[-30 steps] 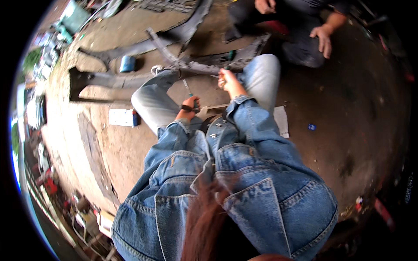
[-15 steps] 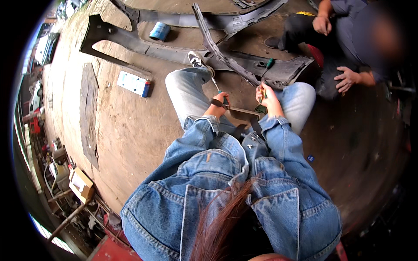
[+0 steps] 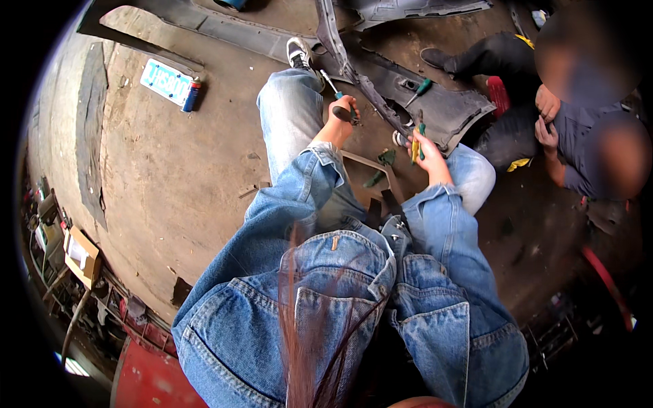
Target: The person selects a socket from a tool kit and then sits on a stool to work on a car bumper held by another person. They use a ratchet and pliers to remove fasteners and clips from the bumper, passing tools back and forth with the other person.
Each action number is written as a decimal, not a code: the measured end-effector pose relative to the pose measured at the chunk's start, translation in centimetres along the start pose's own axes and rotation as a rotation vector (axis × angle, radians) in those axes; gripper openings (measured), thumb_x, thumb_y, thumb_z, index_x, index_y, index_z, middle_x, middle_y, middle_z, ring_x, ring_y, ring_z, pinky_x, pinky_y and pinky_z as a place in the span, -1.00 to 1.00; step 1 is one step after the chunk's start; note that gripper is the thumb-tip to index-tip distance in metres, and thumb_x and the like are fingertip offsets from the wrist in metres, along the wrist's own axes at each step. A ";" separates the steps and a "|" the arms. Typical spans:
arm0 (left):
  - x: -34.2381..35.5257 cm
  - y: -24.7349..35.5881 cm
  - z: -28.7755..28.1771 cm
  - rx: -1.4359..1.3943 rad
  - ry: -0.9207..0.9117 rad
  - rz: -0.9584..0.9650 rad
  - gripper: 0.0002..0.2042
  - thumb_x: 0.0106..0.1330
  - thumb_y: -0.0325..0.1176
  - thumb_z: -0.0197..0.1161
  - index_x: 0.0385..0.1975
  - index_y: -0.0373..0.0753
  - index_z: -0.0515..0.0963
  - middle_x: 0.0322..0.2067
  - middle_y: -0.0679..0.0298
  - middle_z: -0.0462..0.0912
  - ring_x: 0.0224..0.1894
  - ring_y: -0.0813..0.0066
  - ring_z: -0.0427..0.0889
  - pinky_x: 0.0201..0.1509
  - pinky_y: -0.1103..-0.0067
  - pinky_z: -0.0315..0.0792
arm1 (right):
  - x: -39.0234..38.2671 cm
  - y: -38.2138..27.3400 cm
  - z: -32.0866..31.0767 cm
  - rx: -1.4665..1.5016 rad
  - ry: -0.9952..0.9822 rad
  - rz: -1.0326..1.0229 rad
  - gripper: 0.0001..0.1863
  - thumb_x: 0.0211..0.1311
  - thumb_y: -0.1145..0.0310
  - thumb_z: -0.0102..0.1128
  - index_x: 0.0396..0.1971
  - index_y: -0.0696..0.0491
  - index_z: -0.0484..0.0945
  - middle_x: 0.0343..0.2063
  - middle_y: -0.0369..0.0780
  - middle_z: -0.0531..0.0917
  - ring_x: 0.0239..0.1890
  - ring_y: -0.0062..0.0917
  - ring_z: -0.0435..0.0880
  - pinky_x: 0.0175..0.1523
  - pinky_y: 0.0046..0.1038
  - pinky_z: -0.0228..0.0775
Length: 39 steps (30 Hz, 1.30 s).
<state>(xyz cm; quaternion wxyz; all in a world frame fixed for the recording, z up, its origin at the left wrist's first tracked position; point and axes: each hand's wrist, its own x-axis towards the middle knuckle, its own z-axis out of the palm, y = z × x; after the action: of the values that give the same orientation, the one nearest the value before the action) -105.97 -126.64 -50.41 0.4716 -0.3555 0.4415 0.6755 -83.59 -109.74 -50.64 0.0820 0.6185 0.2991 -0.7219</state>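
Observation:
My left hand point(image 3: 341, 117) is closed around the dark green handle of a screwdriver point(image 3: 329, 83); its metal shaft points up and away toward my shoe. Pliers point(image 3: 420, 136) with green and yellow handles are in my right hand point(image 3: 428, 158), their jaws pointing upward. Beside both hands runs a long, narrow dark strip point(image 3: 354, 76), lying across a grey car bumper point(image 3: 452, 102); its near end is close to my right hand. Whether the pliers touch the strip, I cannot tell. Another green-handled screwdriver point(image 3: 422, 88) rests on the bumper.
A second bumper piece point(image 3: 224, 27) stretches across the far left. A white and blue plate point(image 3: 163, 80) lies beside a blue can point(image 3: 191, 96). At right a person's hands point(image 3: 546, 115) are together. Between my legs is a tan-edged frame point(image 3: 367, 161) with a green item point(image 3: 386, 157).
The view has shifted, so the bumpers sit higher. My left hand has moved farther forward, still holding the screwdriver. The person at right has brought their hands together.

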 end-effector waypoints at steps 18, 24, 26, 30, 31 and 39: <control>1.4 -2.5 4.7 -0.381 -0.289 0.038 -0.92 0.10 -0.43 0.05 -0.58 -0.24 0.39 -0.67 0.25 0.36 -0.65 0.35 0.34 -0.58 0.45 0.30 | -19.6 1.5 8.1 0.082 -0.030 -0.290 -0.70 0.27 0.20 0.06 -0.13 0.09 0.42 -0.28 -0.24 0.59 -0.33 -0.55 0.58 -0.27 -0.53 0.49; 1.4 -2.8 3.0 -0.188 -0.337 0.031 -0.94 0.10 -0.44 0.07 -0.56 -0.25 0.40 -0.66 0.23 0.38 -0.66 0.33 0.36 -0.58 0.42 0.32 | -29.1 2.7 8.3 -0.022 -0.076 -0.504 -0.60 0.31 0.25 0.01 0.06 0.14 0.34 -0.14 -0.18 0.55 -0.23 -0.58 0.53 -0.19 -0.55 0.42; 0.1 -1.9 2.4 -0.133 -0.327 0.082 -0.94 0.10 -0.44 0.06 -0.55 -0.25 0.40 -0.65 0.22 0.40 -0.66 0.33 0.37 -0.59 0.42 0.32 | -31.0 2.6 9.0 -0.035 -0.096 -0.564 -0.60 0.32 0.28 -0.01 0.07 0.16 0.33 -0.12 -0.19 0.54 -0.22 -0.60 0.52 -0.17 -0.56 0.41; -0.2 -0.1 0.2 -0.076 -0.317 0.114 -0.89 0.17 -0.41 0.05 -0.57 -0.25 0.39 -0.65 0.25 0.42 -0.66 0.37 0.38 -0.59 0.46 0.32 | -32.7 2.7 11.9 -0.116 -0.195 -0.627 -0.64 0.31 0.28 0.00 0.01 0.16 0.40 -0.11 -0.22 0.53 -0.20 -0.64 0.50 -0.12 -0.60 0.37; -0.1 0.2 -0.3 -0.042 -0.300 0.102 -0.87 0.20 -0.39 0.04 -0.58 -0.24 0.39 -0.65 0.25 0.42 -0.65 0.39 0.38 -0.58 0.48 0.32 | -33.0 2.8 12.7 -0.149 -0.218 -0.634 -0.65 0.31 0.28 0.01 0.00 0.16 0.41 -0.11 -0.23 0.53 -0.20 -0.65 0.50 -0.11 -0.60 0.36; -6.0 -0.6 0.2 0.055 -0.410 -0.107 -0.83 0.28 -0.37 -0.01 -0.54 -0.25 0.38 -0.65 0.29 0.38 -0.61 0.43 0.40 -0.52 0.51 0.34 | -32.3 3.7 17.4 -0.267 -0.326 -0.651 -0.66 0.25 0.25 0.11 -0.08 0.16 0.48 -0.25 -0.32 0.56 -0.23 -0.72 0.47 -0.11 -0.64 0.30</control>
<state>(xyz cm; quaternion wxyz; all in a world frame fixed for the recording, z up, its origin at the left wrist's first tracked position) -103.57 -128.27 -45.07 0.5963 -0.2204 0.3353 0.6953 -89.27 -130.17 -20.42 -0.0249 0.3524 0.5543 -0.7536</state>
